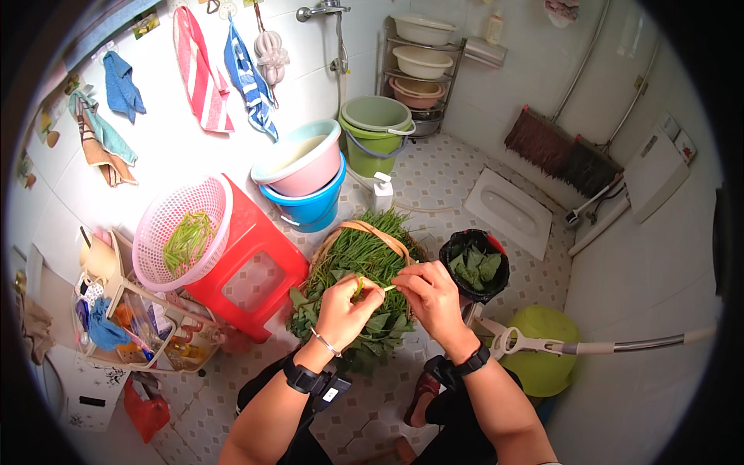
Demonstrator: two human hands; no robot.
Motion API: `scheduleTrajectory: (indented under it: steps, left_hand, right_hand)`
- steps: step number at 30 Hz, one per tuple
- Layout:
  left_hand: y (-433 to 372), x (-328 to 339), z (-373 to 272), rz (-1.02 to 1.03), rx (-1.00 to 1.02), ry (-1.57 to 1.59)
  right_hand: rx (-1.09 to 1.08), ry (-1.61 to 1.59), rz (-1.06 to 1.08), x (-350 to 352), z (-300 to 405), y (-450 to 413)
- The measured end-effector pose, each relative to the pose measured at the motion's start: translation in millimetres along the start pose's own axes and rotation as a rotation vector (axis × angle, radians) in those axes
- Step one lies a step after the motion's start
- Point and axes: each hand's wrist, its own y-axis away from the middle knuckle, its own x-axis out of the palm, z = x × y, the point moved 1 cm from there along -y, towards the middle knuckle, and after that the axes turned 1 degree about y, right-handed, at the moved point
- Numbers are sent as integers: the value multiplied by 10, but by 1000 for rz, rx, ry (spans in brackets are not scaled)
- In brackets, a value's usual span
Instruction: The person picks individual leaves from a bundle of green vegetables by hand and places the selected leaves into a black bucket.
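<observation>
Between my hands is a thin pale green stem point(389, 288), its ends pinched in the fingertips of my left hand point(350, 305) and my right hand point(427, 293). A bit of green stalk also shows in the left fingers. Below them stands a woven basket with a tan handle point(381, 235), heaped with long green stalks point(372, 256) and broad leaves point(378, 337). Left of the basket, a pink perforated colander point(142, 250) sits on a red plastic stool point(256, 325) and holds short cut stems point(189, 241). Right of my hands, a black-lined bin point(447, 256) contains torn leaves point(475, 267).
Behind the basket are a white pump bottle point(383, 195), a pink basin point(331, 154) on a blue bucket point(308, 212), and green buckets point(372, 157). A squat toilet point(511, 209) is set in the floor. A storage rack point(145, 349) stands left; a lime-green tub point(543, 372) stands right.
</observation>
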Motion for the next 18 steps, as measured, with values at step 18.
scheduleTrajectory:
  steps: [18]
  left_hand:
    - [-25, -102, 217, 264, -660, 785]
  right_hand:
    - [-90, -46, 19, 26, 40, 22]
